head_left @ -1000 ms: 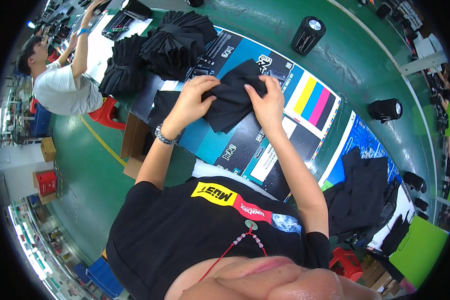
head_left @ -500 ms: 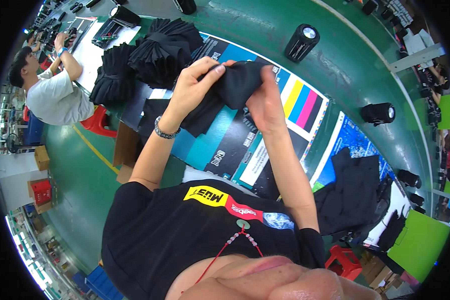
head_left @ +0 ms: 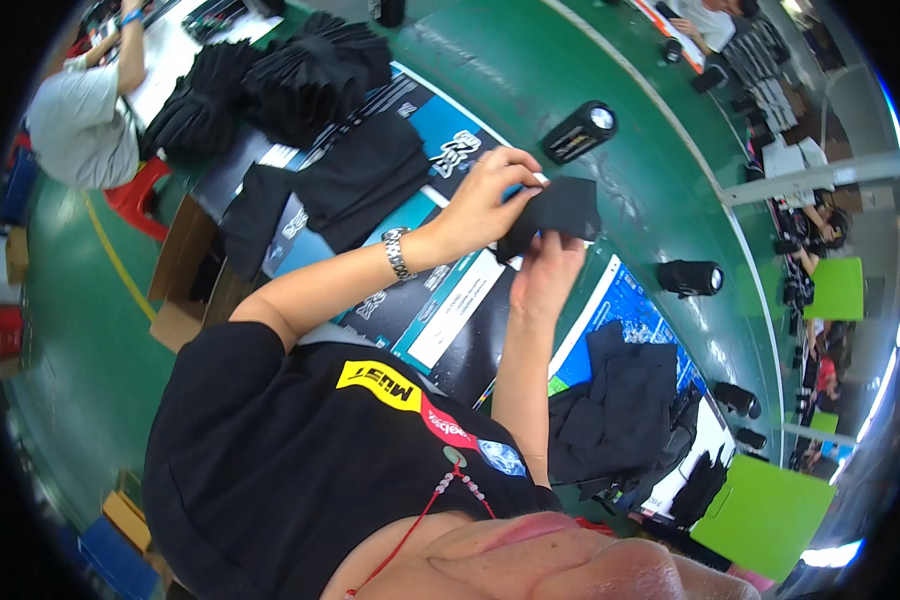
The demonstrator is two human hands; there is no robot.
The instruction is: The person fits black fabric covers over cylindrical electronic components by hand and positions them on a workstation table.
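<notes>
Above and right of centre, pinching the black cloth [head_left: 570, 205] at its upper left with the left hand [head_left: 495, 205], touching its lower edge with the right hand [head_left: 545, 275], cannot tell whether pinching too; best to tension evenly, clear of the black pieces [head_left: 365, 180] upper left.

Bright, even indoor illumination under a fisheye lens. A white strip light [head_left: 880, 390] glares near 3 o'clock, with a blown-out patch near 4. Pale reflections streak the green surface [head_left: 500, 65] toward 12 o'clock. Straight edges bow near the black rim; the held cloth [head_left: 567, 205], dark, shows little texture.
</notes>
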